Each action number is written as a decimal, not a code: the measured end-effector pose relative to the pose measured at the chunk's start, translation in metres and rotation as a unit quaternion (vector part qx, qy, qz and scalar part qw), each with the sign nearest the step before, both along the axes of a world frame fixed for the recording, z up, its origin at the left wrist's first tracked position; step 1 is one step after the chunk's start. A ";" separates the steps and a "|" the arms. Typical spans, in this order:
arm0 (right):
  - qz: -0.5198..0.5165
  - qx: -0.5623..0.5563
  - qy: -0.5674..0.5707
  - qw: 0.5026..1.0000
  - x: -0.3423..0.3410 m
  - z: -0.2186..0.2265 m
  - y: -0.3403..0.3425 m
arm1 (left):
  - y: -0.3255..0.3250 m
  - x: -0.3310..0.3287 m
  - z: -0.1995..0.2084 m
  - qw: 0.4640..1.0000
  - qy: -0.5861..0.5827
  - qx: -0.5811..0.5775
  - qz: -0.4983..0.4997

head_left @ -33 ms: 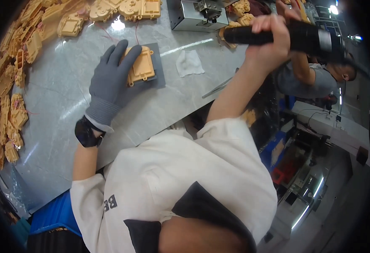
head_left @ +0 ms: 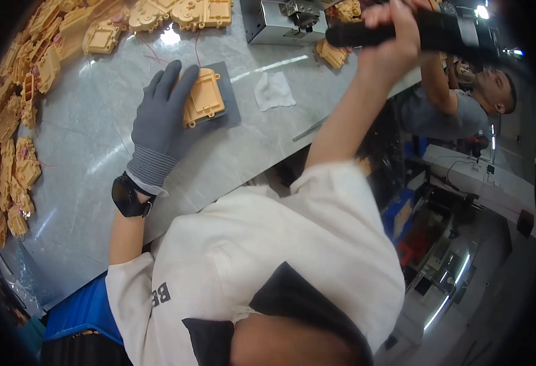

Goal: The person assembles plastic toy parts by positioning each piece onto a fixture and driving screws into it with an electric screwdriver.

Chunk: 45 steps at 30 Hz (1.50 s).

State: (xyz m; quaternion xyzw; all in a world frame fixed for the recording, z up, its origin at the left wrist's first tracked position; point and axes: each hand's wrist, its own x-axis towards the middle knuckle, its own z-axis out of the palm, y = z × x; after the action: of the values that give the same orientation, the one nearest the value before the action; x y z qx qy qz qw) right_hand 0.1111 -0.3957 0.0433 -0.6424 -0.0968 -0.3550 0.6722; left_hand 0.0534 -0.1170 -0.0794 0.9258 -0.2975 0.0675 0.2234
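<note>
My left hand (head_left: 165, 119), in a grey glove, steadies a yellow-orange plastic case (head_left: 207, 97) from its left side, with fingers along the edge. The thumb passes under or beside the near edge, partly hidden. Beneath the case lies a dark grey pad (head_left: 232, 100) on the table. My bare right hand (head_left: 399, 36) is raised high at the upper right, its fingers wrapped round a thick black cylindrical tool (head_left: 445, 32) that looks like an electric screwdriver. Held roughly level, the tool is blurred and well apart from the case.
Many similar plastic parts (head_left: 21, 116) line the table's left and far edges. A metal box with a fixture (head_left: 286, 24) stands at the back, a white cloth (head_left: 274, 91) nearer. A blue crate (head_left: 85, 311) sits below left. Another person (head_left: 457, 110) works at the right.
My right hand and the black tool have risen slightly, uncovering a yellow-orange part beside the metal box. My left hand and the case have shifted very slightly.
</note>
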 end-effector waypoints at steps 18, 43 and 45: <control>0.164 0.071 0.038 0.983 -0.076 -0.027 0.079 | -0.006 -0.031 -0.030 0.941 0.052 -0.330 0.049; 0.164 0.015 0.070 0.984 -0.062 -0.037 0.102 | -0.003 -0.033 -0.036 0.952 0.010 -0.300 0.063; 0.168 0.015 0.062 0.984 -0.061 -0.037 0.101 | -0.004 -0.033 -0.034 0.949 0.017 -0.309 0.062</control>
State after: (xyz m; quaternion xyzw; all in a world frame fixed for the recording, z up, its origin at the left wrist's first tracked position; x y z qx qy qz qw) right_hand 0.0497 -0.2947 0.0059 -0.6279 -0.1565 -0.1979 0.7363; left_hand 0.0206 -0.1209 -0.1136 0.8290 -0.1999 0.1543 0.4991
